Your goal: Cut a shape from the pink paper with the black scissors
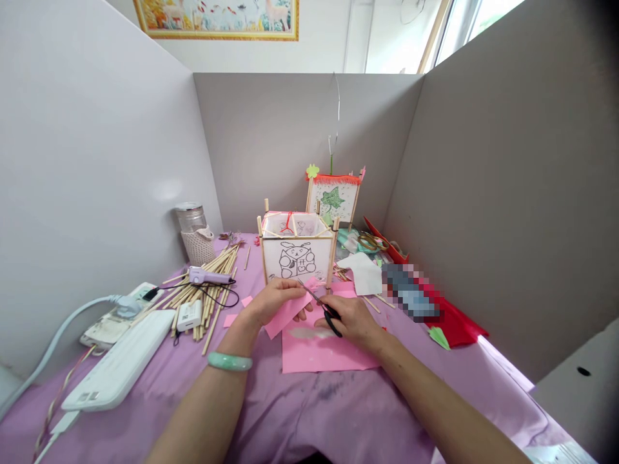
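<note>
My left hand pinches a piece of pink paper above the table. In my right hand are scissors with black handles, their blades pointing up and left to the paper's edge near my left fingers. Under both hands lies a larger pink sheet. Directly behind them stands a square lantern of wooden sticks and white panels, with a cartoon animal drawn on its front and red string on top. How far apart the blades are, I cannot make out.
On the left are a bundle of wooden sticks, a lilac glue gun, a white power bank and a glass jar. A finished-looking lantern stands behind. Red cloth and white paper lie right; grey partitions enclose the table.
</note>
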Demonstrator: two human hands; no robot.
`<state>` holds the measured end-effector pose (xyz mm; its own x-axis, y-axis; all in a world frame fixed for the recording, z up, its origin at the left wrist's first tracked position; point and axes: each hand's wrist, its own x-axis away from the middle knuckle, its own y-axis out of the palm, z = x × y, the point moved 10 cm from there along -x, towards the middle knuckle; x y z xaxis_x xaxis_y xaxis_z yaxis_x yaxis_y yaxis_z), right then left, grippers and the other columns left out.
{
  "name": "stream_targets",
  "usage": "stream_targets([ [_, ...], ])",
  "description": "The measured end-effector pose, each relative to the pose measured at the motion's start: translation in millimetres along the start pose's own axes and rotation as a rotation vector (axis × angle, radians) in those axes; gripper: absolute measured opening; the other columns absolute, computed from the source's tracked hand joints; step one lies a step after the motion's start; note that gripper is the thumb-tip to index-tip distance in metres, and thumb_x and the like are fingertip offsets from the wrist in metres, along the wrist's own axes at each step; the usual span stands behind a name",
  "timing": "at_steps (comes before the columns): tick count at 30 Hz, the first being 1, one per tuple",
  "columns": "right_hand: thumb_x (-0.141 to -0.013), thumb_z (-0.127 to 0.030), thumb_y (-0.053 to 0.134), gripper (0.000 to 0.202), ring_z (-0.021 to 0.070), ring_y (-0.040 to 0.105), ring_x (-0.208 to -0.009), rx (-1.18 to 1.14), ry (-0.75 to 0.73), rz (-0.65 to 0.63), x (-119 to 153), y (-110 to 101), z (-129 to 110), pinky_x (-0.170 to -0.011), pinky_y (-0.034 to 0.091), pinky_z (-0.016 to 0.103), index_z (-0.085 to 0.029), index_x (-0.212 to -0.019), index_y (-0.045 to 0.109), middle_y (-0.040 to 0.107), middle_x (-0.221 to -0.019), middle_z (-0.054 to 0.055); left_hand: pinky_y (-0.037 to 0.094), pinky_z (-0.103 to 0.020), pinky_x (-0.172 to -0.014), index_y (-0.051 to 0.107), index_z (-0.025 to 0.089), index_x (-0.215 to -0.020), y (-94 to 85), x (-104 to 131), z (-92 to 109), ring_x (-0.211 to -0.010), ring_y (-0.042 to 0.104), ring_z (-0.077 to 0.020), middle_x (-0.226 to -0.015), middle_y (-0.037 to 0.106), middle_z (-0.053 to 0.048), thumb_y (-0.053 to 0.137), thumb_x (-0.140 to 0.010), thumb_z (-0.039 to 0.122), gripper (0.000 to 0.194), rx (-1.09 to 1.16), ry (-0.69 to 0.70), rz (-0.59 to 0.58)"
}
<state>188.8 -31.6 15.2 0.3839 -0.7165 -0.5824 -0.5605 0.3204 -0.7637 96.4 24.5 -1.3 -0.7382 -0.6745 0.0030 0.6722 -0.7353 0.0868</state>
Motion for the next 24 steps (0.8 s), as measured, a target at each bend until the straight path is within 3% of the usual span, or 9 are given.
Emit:
stream_targets([
  [8,-0.078,-0.050,0.061,0.039,0.0111,0.050,-0.061,-0.051,0.073,-0.049,-1,-1,2,-0.055,0.033,0.020,-0.019,-0.102,0.058,0.058,-0.071,-0.001,0.049,-0.027,-0.056,0.060,0.009,-0.077,-1.8,-1,5,-0.058,0.062,-0.0162,-0.075,0.067,-0.011,0.064,-0.075,0.033,0.025,-0.032,0.038,0.027],
  [14,-0.076,-0.051,0.063,0.042,0.0106,0.048,-0.061,-0.030,0.093,-0.082,0,-1,3,-0.056,0.032,0.020,-0.018,-0.100,0.057,0.058,-0.074,-0.001,0.048,-0.026,-0.059,0.061,0.010,-0.081,-13.3,-2,11,-0.060,0.061,-0.0148,-0.071,0.066,-0.008,0.063,-0.076,0.036,0.027,-0.032,0.101,0.117],
  [24,-0.076,-0.054,0.061,0.043,0.0101,0.046,-0.059,-0.005,0.086,-0.067,1,-1,2,-0.056,0.030,0.021,-0.017,-0.098,0.058,0.056,-0.070,-0.002,0.049,-0.027,-0.061,0.060,0.010,-0.079,-10.5,-2,7,-0.061,0.062,-0.0166,-0.067,0.065,-0.008,0.067,-0.072,0.040,0.032,-0.069,0.067,0.115],
])
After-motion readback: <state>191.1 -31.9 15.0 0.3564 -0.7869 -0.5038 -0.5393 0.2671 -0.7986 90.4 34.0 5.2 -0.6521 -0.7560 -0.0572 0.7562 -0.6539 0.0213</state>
